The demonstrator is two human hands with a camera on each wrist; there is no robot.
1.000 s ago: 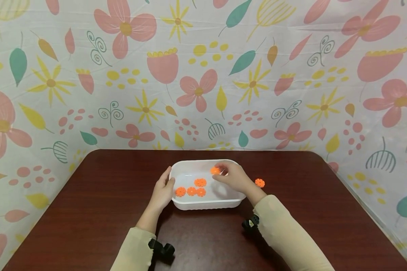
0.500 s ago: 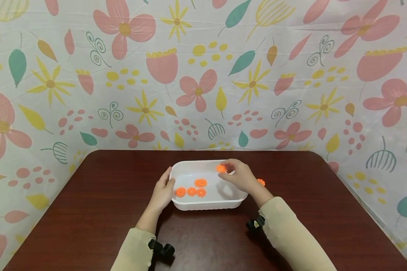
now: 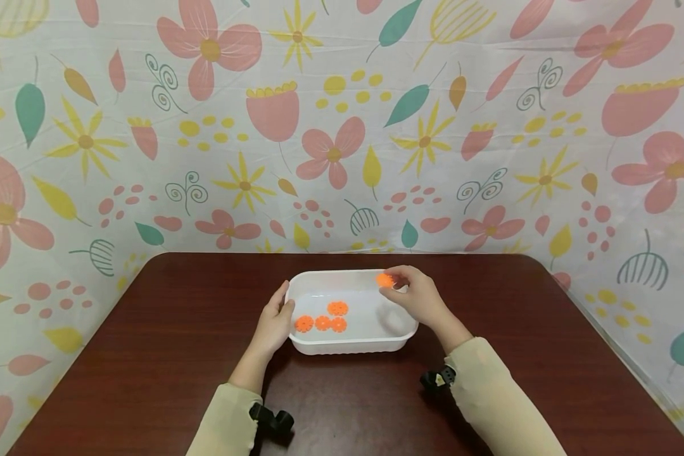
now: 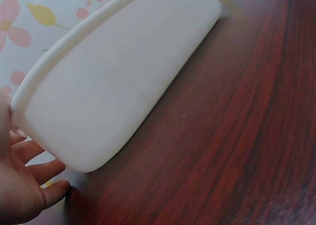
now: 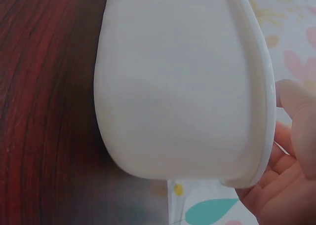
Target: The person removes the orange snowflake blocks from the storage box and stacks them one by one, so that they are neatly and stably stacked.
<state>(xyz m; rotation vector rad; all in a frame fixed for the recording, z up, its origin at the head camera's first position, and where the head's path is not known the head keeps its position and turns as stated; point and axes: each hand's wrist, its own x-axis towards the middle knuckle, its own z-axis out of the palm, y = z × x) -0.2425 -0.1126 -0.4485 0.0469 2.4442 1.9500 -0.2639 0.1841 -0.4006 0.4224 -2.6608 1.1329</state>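
A white plastic tray (image 3: 348, 346) stands on the table. My left hand (image 3: 273, 322) grips its left end, the thumb over the rim and the fingers against the outer wall, as the left wrist view also shows. Above the tray's far right corner, my right hand (image 3: 420, 299) pinches an orange flower-shaped plastic disc (image 3: 384, 280) between thumb and fingers. In the right wrist view the tray wall hides that disc from sight. Several similar orange discs (image 3: 304, 324) lie on the tray's floor, left of its middle; some touch or overlap.
The dark reddish-brown table (image 3: 148, 354) extends around the tray, and its far edge meets a floral-patterned cloth (image 3: 342, 126). Each wrist carries a small black camera (image 3: 270, 419).
My right hand has moved right with its pinched disc, toward the tray's far right corner. An orange disc on the table right of the tray is now hidden behind that hand. My left hand stays put.
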